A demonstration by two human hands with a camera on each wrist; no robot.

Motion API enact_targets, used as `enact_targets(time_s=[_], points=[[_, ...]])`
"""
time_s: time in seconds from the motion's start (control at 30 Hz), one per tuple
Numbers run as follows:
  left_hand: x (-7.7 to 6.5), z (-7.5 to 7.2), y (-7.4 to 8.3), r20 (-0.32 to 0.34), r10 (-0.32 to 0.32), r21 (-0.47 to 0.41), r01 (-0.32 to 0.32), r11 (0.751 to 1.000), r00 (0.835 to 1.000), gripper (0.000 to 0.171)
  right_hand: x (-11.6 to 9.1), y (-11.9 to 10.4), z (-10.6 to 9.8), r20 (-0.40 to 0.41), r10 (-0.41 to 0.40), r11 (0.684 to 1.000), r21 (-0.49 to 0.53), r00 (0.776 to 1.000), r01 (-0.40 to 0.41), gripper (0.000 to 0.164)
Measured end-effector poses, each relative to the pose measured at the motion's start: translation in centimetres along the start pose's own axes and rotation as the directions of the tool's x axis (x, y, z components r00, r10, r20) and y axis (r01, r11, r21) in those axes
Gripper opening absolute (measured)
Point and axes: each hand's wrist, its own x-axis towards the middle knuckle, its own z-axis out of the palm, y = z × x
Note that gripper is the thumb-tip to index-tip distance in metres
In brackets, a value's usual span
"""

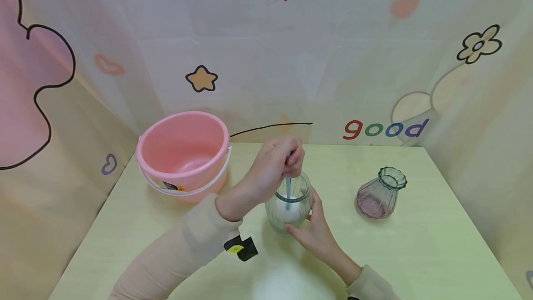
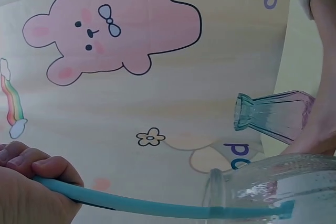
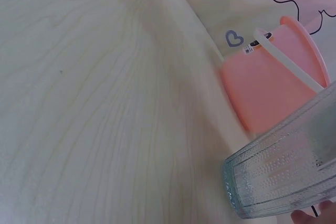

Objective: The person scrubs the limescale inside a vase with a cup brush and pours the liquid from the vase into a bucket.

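Observation:
My left hand (image 1: 278, 163) grips the top of a cup brush's light blue handle (image 2: 152, 206), which slants down through the mouth of a ribbed clear glass jar (image 1: 273, 216). Inside the jar sits the brush's white head (image 1: 290, 212), seen through the glass. Low on the near right side, my right hand (image 1: 315, 233) holds the jar with thumb and fingers around its wall. In the right wrist view the jar (image 3: 283, 169) shows its textured glass and thick base, with only fingertips (image 3: 326, 212) at the lower corner.
A pink bucket (image 1: 183, 147) with a white handle stands at the back left. To the right is a small faceted glass vase (image 1: 376, 198), greenish above and purple below. A printed curtain (image 1: 258, 50) hangs behind the pale wood table (image 1: 433, 244).

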Motion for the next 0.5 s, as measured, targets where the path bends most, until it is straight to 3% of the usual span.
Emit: enact_targets(time_s=[0.13, 0.37, 0.5], points=[[-0.2, 0.1, -1.3, -0.001, -0.012, 0.059, 0.012, 0.998, 1.0, 0.027, -0.1, -0.2, 0.0, -0.007, 0.001, 1.0, -0.028, 1.0, -0.001, 0.104], [-0.2, 0.0, -3.3, -0.018, -0.028, 0.085, 0.029, 0.996, 0.999, 0.028, 0.0, 3.3, 0.6, -0.026, -0.032, 0.998, -0.054, 0.999, 0.03, 0.111], [-0.2, -0.3, -4.5, -0.032, -0.047, 0.087, 0.05, 0.995, 0.998, 0.027, 0.0, 3.8, 0.7, -0.035, -0.042, 0.998, -0.051, 0.999, 0.04, 0.111]])
